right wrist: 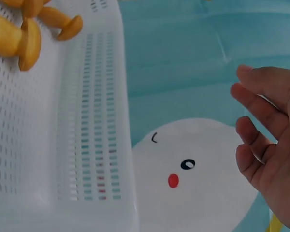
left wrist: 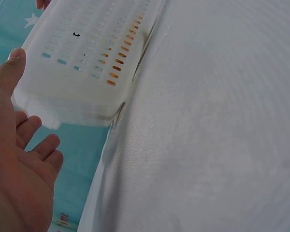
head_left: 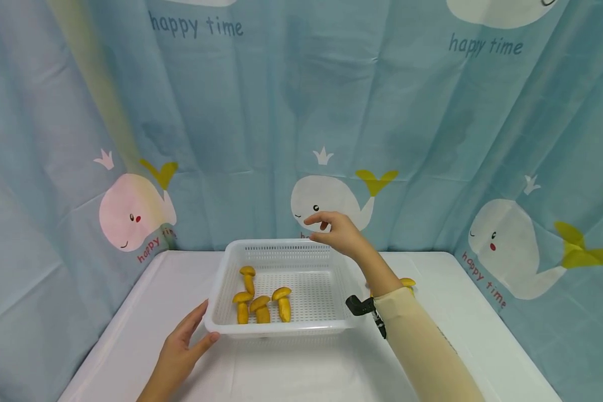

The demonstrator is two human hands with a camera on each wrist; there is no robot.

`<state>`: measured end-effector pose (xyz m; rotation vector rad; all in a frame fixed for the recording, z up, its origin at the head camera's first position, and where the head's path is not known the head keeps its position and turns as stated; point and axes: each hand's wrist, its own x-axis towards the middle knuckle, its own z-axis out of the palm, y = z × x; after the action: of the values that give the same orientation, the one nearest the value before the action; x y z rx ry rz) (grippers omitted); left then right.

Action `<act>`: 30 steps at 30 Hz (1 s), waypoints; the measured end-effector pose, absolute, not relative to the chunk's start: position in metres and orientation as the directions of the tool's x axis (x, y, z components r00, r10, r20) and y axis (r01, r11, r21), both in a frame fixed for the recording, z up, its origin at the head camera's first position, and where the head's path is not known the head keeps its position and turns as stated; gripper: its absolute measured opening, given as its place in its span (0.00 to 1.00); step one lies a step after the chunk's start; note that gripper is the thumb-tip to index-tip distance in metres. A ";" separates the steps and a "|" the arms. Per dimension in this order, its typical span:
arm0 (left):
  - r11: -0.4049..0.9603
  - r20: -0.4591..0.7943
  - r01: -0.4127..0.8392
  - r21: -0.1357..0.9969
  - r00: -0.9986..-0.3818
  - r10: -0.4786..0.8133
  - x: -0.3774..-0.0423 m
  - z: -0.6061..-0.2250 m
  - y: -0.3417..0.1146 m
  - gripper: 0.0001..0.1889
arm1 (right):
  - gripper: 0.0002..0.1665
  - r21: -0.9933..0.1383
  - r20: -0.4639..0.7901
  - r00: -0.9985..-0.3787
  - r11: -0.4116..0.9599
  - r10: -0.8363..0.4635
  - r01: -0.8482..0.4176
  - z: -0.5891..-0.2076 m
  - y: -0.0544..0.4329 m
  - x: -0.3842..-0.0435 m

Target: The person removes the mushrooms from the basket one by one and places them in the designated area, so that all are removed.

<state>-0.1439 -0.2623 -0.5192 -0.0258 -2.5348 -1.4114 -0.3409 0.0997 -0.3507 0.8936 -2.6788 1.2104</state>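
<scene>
A white slotted plastic basket holds several yellow-brown mushrooms, grouped in its left half. My left hand is at the basket's front left corner, with thumb and fingers spread around it. In the left wrist view the thumb lies by the rim and the other fingers are loosely bent below. Raised over the basket's back right side, my right hand has loosely bent fingers and holds nothing. From the right wrist view, those fingers are beyond the basket's rim, apart from it.
More yellow mushrooms lie on the white table right of the basket, partly hidden by my right forearm. A blue curtain printed with whales hangs right behind the table and along both sides. A black strap sits at my right wrist.
</scene>
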 end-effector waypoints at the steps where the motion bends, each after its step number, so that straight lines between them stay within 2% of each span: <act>1: 0.531 0.217 0.132 0.837 -0.971 -0.100 -0.144 -0.519 -0.262 0.40 | 0.20 -0.671 0.291 -0.827 0.514 -0.481 -0.535 -0.352 0.097 -0.341; 12: 0.560 0.223 0.131 0.818 -0.970 -0.100 -0.142 -0.516 -0.262 0.40 | 0.20 -0.693 0.276 -0.812 0.478 -0.515 -0.539 -0.366 0.057 -0.344; 20: 0.522 0.226 0.146 0.841 -0.970 -0.093 -0.143 -0.517 -0.261 0.40 | 0.19 -0.663 0.260 -0.784 0.486 -0.564 -0.569 -0.376 0.031 -0.353; 30: 0.514 0.225 0.148 0.845 -0.970 -0.090 -0.143 -0.519 -0.263 0.40 | 0.19 -0.688 0.186 -0.797 0.503 -0.575 -0.523 -0.394 0.002 -0.360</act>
<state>-0.1429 -0.2633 -0.5188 -0.0496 -2.5163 -1.4391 -0.3595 0.0025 -0.3936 1.0172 -2.7812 1.2354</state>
